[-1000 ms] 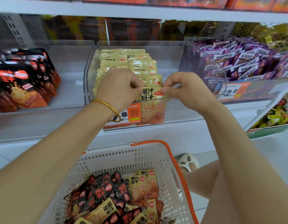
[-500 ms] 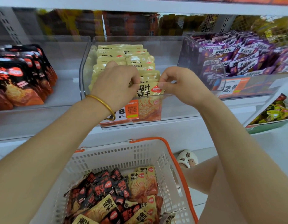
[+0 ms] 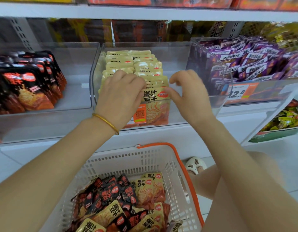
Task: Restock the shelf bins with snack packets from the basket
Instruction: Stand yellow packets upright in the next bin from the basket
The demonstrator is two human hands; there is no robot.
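Observation:
The clear middle bin (image 3: 180,113) on the shelf holds two rows of upright yellow snack packets (image 3: 121,59). The front yellow packet (image 3: 153,111) stands against the bin's front wall. My left hand (image 3: 121,96) is over the left row, with its fingers curled over the top of that front packet. My right hand (image 3: 190,99) hovers at the packet's right corner, fingers loosely spread and the thumb just at its edge. Below, the white basket (image 3: 128,163) with an orange handle holds several mixed black and yellow packets (image 3: 144,191).
A left bin holds black packets (image 3: 32,87). The right bin is full of purple packets (image 3: 255,64) and carries an orange price tag (image 3: 240,92). Green packets (image 3: 285,119) lie in a lower tray at the right. A shoe (image 3: 195,164) is beside the basket.
My right hand has let go of the front yellow packet's top corner and its fingers have spread. My left hand stays over the packet.

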